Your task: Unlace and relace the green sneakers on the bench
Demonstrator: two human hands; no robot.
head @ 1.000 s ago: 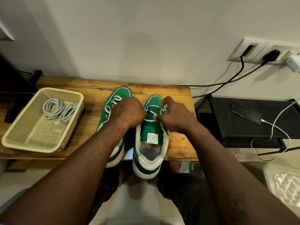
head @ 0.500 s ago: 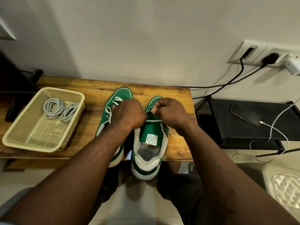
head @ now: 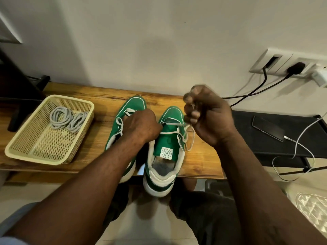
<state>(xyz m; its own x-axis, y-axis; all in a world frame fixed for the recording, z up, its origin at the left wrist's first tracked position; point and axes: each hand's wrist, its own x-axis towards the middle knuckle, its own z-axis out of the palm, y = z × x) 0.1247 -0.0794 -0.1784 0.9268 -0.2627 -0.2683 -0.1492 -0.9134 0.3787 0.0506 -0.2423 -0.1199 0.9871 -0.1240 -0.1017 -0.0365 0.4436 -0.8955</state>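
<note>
Pinching the lace (head: 172, 123), blurred right hand (head: 208, 117) fingers curl; left hand (head: 141, 126) fingers hidden, unclear.

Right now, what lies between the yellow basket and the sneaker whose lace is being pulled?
In the head view: a strip of bare bench, then the other green sneaker, partly covered by the left hand.

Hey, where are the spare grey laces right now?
In the head view, the coiled grey laces lie in the cream basket at the left end of the bench, left of the green sneakers.
</note>
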